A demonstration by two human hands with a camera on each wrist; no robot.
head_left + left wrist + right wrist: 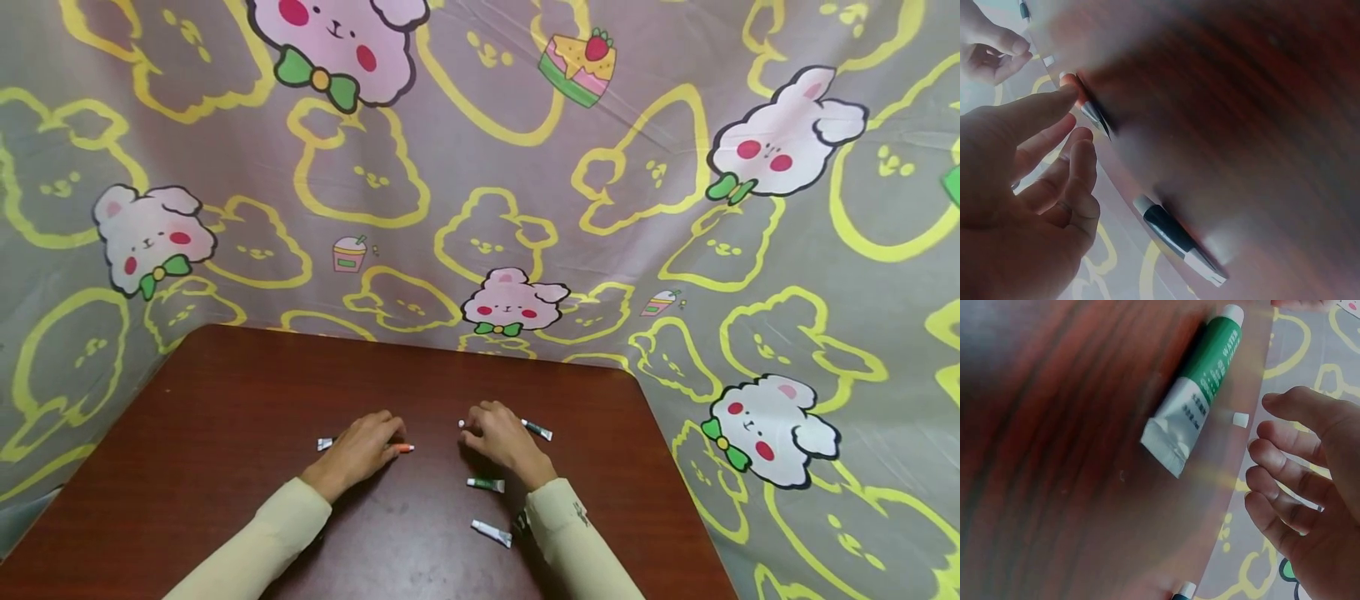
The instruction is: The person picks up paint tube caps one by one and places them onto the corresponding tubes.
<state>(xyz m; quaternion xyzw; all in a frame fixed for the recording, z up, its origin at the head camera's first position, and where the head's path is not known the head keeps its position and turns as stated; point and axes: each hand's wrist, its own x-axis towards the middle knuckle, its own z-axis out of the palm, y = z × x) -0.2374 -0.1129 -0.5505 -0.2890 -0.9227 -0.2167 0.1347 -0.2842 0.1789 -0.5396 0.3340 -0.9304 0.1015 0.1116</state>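
My left hand point(356, 450) bends over a small orange paint tube point(1075, 90), whose pale tip sticks out to the right of the fingers. In the left wrist view the thumb overlaps the tube's orange part and the other fingers curve loosely. Below that hand lies a dark tube point(1172, 231) with a pale cap and silver end. My right hand point(498, 437) hovers with loosely bent fingers and nothing visible between them. Just off its thumb is a small white cap point(1240, 419) on the table. A green paint tube point(1204, 387) with a white cap lies closer to me.
A white-silver tube point(492, 533) lies near the right forearm. Beyond the right hand is another dark tube point(537, 429). The brown table point(397, 517) ends at a patterned cloth point(420, 183) hanging behind it and along the sides.
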